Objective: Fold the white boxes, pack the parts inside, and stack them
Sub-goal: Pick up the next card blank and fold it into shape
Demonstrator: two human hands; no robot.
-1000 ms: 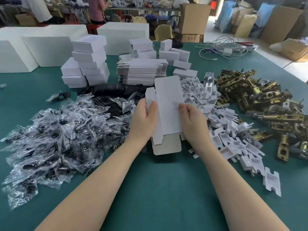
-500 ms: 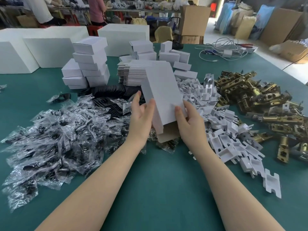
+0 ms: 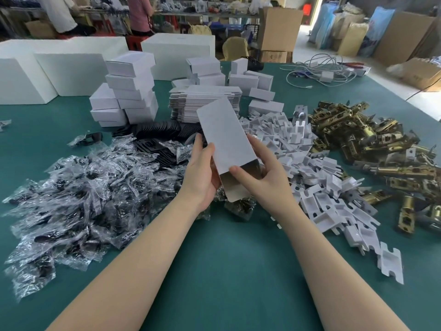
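While both hands grip it | white box (image 3: 226,137) open-ended, interior shadowed

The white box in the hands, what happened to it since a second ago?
The box was a flat sheet with flaps spread; now it is opened into a tube, tilted up and away, its near end open. Both hands kept hold: the left hand on its left side, the right hand shifted so its thumb lies on the top near the open end. The stacks and piles on the table stayed put.
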